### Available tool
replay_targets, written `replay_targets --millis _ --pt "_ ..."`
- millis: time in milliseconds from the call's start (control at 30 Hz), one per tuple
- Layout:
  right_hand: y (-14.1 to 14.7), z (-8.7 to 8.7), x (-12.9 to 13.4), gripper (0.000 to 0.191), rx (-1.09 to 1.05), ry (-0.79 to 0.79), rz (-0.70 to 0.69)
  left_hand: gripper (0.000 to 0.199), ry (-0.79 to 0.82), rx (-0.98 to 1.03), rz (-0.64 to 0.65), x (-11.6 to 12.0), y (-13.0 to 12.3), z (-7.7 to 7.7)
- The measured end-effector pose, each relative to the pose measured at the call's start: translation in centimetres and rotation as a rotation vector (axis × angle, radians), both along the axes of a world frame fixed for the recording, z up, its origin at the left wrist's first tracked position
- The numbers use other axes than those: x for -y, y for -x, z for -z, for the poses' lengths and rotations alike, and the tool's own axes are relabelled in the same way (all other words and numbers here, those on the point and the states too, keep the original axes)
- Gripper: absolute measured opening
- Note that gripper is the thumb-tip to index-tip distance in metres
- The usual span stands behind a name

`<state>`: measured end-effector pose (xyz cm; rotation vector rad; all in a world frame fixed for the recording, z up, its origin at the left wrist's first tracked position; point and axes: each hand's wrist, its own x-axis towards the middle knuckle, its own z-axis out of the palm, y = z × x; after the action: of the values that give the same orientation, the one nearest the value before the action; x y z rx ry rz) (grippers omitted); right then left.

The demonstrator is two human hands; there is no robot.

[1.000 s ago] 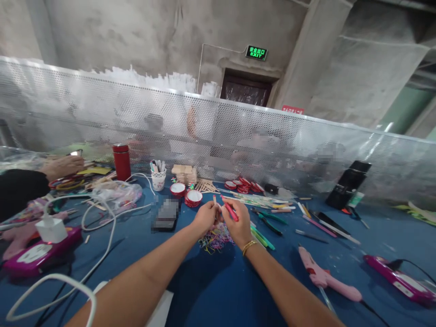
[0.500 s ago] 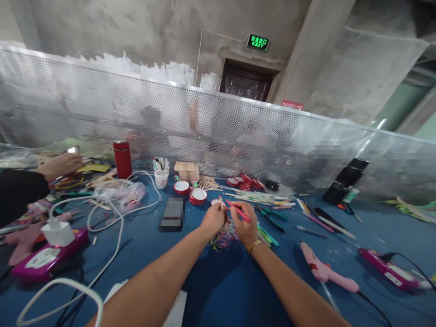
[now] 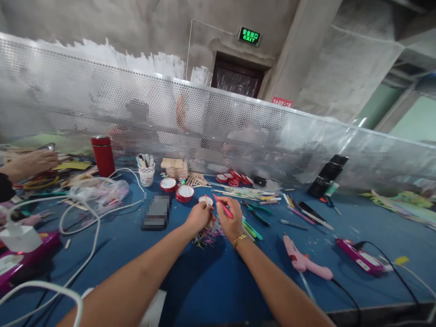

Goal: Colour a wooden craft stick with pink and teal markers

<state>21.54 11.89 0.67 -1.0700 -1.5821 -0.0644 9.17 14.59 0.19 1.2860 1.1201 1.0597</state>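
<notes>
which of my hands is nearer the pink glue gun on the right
Right. The right hand is left of and beyond the glue gun; the left hand is farther left.

Partly concealed items: your left hand (image 3: 199,216) covers the lower part of a stick (image 3: 206,201), and your right hand (image 3: 230,218) hides part of the pen (image 3: 226,210); whether pen and stick touch is too small to tell. Your hands also mask the upper part of the threads (image 3: 206,237) and the near edge of a dish (image 3: 203,198). Your left forearm (image 3: 136,277) overlaps the paper (image 3: 155,310), which the lower edge crops. The left edge cuts off a co-worker's arm (image 3: 20,168) and a power strip (image 3: 51,243). Pixelation obscures the phone (image 3: 156,212); the screen (image 3: 289,136) blurs people (image 3: 247,136) behind it.
</notes>
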Motion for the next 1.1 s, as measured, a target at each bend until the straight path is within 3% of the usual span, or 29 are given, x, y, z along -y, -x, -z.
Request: replay_targets --millis 267,667,1100 --pt "-0.4 0.8 -0.7 0.012 -0.101 0.081 -0.050 0.013 -0.026 0.023 0.034 0.5 0.2 -1.2" --pt "-0.4 -0.1 -0.9 0.010 -0.126 0.073 -0.091 0.017 -0.017 -0.011 0.074 0.2 0.1 -0.6" --pt "-0.3 0.1 -0.8 0.013 -0.083 0.102 -0.061 0.025 0.003 -0.018 0.067 1.1 -0.4 -1.4"
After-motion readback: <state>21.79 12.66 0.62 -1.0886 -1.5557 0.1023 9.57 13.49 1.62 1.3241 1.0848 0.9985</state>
